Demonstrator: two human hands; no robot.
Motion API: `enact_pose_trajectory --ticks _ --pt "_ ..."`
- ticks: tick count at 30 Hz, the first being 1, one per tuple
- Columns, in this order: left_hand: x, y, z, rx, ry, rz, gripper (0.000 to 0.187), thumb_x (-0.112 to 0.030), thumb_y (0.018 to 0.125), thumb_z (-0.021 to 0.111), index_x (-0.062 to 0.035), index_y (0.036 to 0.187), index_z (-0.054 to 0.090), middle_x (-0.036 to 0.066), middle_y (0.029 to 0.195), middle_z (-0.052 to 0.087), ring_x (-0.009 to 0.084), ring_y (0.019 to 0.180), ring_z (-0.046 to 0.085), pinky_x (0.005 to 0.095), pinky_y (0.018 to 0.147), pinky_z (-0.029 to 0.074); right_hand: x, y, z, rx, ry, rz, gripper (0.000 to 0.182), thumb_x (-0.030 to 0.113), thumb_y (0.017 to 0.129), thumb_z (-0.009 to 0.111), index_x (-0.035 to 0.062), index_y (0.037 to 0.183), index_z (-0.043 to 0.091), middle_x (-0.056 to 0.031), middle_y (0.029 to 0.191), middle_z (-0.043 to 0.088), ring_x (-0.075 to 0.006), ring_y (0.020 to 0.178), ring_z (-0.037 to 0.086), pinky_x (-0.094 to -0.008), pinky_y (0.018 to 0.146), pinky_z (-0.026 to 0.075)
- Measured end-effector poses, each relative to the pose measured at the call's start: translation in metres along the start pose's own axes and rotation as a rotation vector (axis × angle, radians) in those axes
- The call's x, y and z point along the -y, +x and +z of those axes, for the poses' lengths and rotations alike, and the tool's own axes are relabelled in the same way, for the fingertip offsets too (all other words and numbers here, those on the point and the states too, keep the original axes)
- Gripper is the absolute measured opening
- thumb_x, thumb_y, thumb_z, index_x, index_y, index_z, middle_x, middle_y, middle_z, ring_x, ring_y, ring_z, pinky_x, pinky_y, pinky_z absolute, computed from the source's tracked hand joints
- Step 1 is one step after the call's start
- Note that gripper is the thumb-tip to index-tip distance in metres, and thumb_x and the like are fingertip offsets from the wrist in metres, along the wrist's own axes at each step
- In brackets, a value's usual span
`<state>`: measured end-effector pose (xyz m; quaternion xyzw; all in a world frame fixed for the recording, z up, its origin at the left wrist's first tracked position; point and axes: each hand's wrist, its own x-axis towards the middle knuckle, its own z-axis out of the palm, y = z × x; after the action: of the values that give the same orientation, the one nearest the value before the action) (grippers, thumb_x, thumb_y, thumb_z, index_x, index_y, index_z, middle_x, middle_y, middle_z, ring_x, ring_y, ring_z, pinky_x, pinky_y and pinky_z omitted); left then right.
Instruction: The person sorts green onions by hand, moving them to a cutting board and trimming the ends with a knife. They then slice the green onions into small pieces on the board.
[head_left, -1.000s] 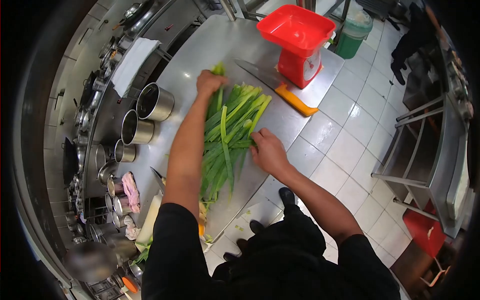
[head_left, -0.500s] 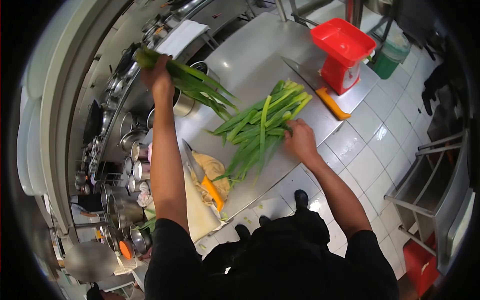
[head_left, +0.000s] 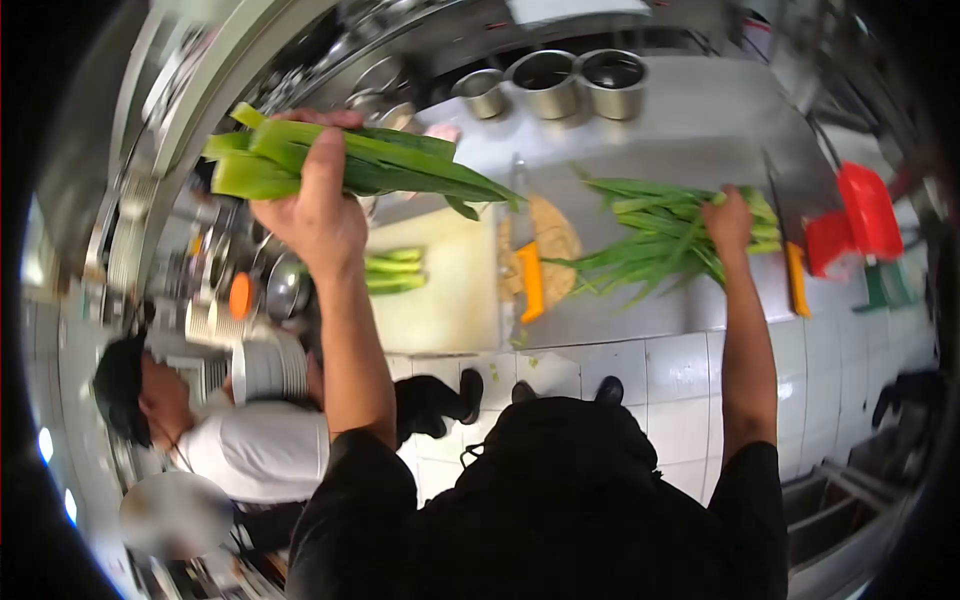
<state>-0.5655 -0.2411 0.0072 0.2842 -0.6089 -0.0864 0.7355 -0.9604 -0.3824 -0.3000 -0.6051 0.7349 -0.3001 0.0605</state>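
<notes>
My left hand (head_left: 325, 205) is raised at the upper left, its fingers wrapped round a bundle of leek stalks (head_left: 390, 165) with the cut ends pointing left. Below it, more cut stalks (head_left: 398, 270) lie on a white cutting board (head_left: 440, 310). My right hand (head_left: 729, 218) is closed on the green leaves (head_left: 650, 235) piled on the steel table (head_left: 620, 305). Between board and pile, a knife with an orange handle (head_left: 532, 280) rests on a tan cloth (head_left: 555, 240). Another orange-handled knife (head_left: 796, 278) lies right of the pile.
A red scale (head_left: 832, 243) stands at the table's right end. Several metal pots (head_left: 545, 85) line the back. At the lower left a person in a white shirt (head_left: 255, 450) is beside stacked plates (head_left: 270, 370). Tiled floor (head_left: 675, 365) runs along the table's front.
The view has turned left, bringing the cutting board and the person into sight. My left hand has carried its bundle over the board's side; my right hand remains at the leaf pile.
</notes>
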Motion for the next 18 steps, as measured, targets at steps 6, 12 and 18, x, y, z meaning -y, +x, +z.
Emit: enact_pose_trajectory --ticks 6,12,18 --pt "-0.089 0.016 -0.082 0.132 0.337 -0.015 0.024 0.003 0.082 0.068 0.0045 0.105 0.059 0.010 0.093 0.064 0.0201 0.080 0.066 0.0346 0.076 0.055 0.009 0.027 -0.005 0.071 -0.038 0.249 0.052 0.028 0.074 0.068 -0.0010 0.117 0.064 -0.0253 0.111 0.067 -0.0426 0.108 0.062 -0.0471 0.094 0.049" --pt "-0.008 -0.001 -0.133 0.476 0.664 -0.282 0.034 -0.007 0.073 0.071 0.0000 0.104 0.061 0.009 0.081 0.063 0.0142 0.070 0.055 0.0291 0.067 0.048 -0.016 0.029 0.024 0.113 -0.219 0.158 0.053 0.034 0.075 0.065 -0.0030 0.113 0.064 -0.0277 0.112 0.066 -0.0451 0.107 0.061 -0.0484 0.092 0.048" --pt "0.105 -0.070 -0.195 0.949 0.937 -0.528 0.047 -0.016 0.069 0.074 0.0035 0.109 0.060 0.026 0.090 0.064 0.0400 0.081 0.064 0.0441 0.075 0.050 0.051 0.004 -0.082 -0.292 -0.089 0.125 0.052 0.033 0.077 0.069 0.0043 0.120 0.066 -0.0250 0.112 0.067 -0.0454 0.109 0.061 -0.0467 0.093 0.048"
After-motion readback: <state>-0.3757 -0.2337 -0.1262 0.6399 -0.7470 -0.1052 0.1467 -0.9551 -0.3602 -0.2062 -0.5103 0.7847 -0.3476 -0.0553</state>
